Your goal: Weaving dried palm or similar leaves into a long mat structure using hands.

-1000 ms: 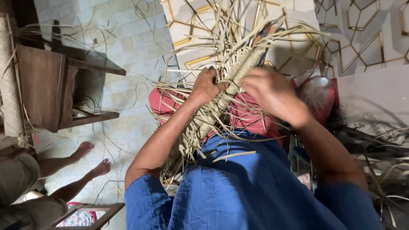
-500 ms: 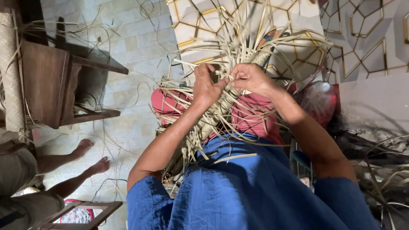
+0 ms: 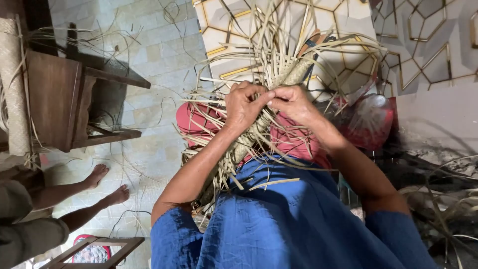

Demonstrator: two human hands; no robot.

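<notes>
A long woven straw piece [image 3: 254, 134] with loose pale strands fanning from its far end lies across the person's lap, over blue cloth [image 3: 289, 219]. Both hands meet at its middle — the left hand [image 3: 245, 106] and right hand [image 3: 295, 103] each close their fingers around the strands, fingertips touching. A red cushion [image 3: 294, 139] sits beneath. Off to the left stand a wooden stool [image 3: 69, 107] and another person's bare feet [image 3: 107, 184].

Loose blue short-sleeved garment, sleeves ending above the elbows, forearms bare, no rings or watch visible.
</notes>
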